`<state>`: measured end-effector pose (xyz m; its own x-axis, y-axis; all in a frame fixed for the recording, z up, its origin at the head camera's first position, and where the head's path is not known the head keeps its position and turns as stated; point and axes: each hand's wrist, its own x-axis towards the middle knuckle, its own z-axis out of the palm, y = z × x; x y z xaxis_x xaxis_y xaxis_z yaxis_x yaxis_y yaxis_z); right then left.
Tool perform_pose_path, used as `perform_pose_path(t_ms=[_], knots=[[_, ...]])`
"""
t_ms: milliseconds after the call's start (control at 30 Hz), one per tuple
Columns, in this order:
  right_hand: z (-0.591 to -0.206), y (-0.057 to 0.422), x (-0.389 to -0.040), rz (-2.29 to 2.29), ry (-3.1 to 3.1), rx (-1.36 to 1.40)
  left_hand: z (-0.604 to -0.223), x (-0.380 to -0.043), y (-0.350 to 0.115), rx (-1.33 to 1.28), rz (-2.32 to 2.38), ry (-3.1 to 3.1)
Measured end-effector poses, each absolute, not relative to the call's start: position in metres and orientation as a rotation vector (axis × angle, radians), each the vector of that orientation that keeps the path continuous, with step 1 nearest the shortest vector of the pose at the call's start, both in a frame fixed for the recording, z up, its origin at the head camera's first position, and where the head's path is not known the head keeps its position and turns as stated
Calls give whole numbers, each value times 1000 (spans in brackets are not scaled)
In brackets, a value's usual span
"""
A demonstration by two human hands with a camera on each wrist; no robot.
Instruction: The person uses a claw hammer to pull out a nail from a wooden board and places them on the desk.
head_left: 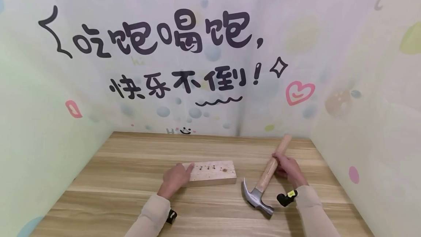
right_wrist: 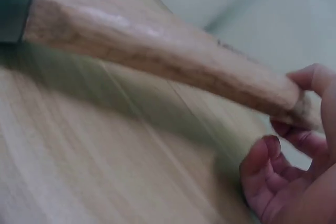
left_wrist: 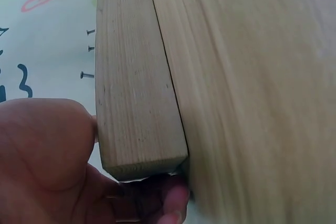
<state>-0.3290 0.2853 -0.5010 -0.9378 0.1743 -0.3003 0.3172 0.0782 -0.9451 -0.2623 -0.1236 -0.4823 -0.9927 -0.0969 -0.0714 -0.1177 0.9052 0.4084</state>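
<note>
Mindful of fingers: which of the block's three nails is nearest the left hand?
The leftmost nail in the head view: the middle nail and rightmost nail stand farther along the block from the left hand.

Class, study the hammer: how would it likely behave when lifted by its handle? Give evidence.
The hammer would probably feel head-heavy, since its metal head sits at one end of a wooden handle. It should stay stiff, as the handle looks thick. Held loosely, it might twist, because claw and striking end jut out sideways.
</note>
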Motion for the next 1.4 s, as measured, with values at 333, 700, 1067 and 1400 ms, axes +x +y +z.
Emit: perform_pose_path(t_ms=[333, 700, 1067, 1400], knots=[[-498, 268, -321, -2535, 1702, 243, -482, -266, -122, -145, 713, 3032], [-485, 254, -306, -2835, 1000, -249, -483, -274, -118, -134, 814, 3008], [-468, 237, -302, -2774, 1140, -519, -485, -285, -114, -103, 801, 3064], [-445, 221, -295, -2624, 1375, -461, -490, -291, -106, -39, 900, 3069]])
